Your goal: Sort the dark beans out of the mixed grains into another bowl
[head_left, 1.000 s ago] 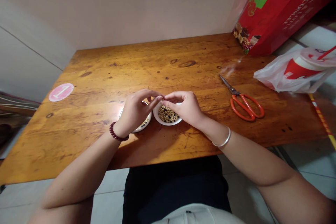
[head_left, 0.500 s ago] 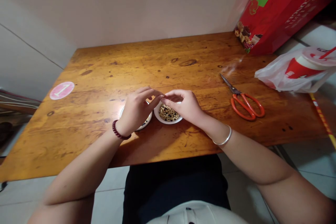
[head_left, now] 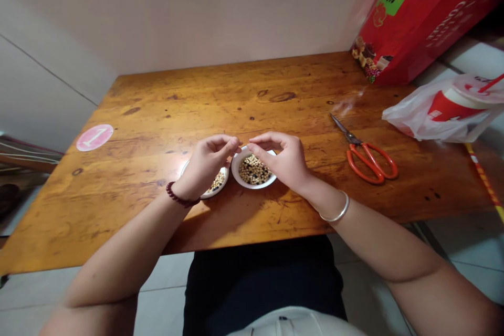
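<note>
Bare left hand (head_left: 210, 160) and bare right hand (head_left: 287, 160), touching before, now stand slightly apart near a round white bowl (head_left: 235, 169) — whether either pinches anything, I cannot tell.

Dim R side; glare, shadow on tbl (head_left: 173, 121).

Place: probably a small eatery. Table (head_left: 205, 100) bears a "1" sticker (head_left: 94, 137) at 9 o'clock; takeaway cup (head_left: 457, 105), 3 o'clock; tiled floor (head_left: 163, 283), 7 o'clock.
</note>
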Motion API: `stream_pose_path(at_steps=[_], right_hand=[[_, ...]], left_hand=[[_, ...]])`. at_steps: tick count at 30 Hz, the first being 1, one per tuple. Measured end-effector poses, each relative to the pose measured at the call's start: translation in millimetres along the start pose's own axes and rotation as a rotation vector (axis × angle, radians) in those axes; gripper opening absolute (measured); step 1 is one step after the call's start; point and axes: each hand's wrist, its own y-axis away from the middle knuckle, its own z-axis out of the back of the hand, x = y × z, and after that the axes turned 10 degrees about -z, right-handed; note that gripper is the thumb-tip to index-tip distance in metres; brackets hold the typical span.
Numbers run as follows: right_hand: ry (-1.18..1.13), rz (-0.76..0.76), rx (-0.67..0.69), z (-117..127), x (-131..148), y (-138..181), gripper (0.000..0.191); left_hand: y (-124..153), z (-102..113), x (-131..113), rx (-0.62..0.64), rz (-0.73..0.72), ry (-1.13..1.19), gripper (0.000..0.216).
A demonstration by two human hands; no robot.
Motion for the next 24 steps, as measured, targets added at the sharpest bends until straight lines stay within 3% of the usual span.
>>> stream_pose_path(at_steps=[6, 10, 24], right_hand=[[0.048, 0.034, -0.012, 1.5, 5.5, 2.3, 0.010], [0.107, 0.040, 0.002, 2.4, 4.9, 2.6, 0.008], [0.121, 0.000, 0.060, 3.6, 7.1, 2.4, 0.007]], left_hand=[[1.4, -3.7, 0.0, 0.034, 0.180, 0.234, 0.035], [3.1, -3.9, -1.1, 0.076, 0.170, 0.261, 0.029], [3.5, -4.5, -0.9, 0.030, 0.142, 0.183, 0.033]])
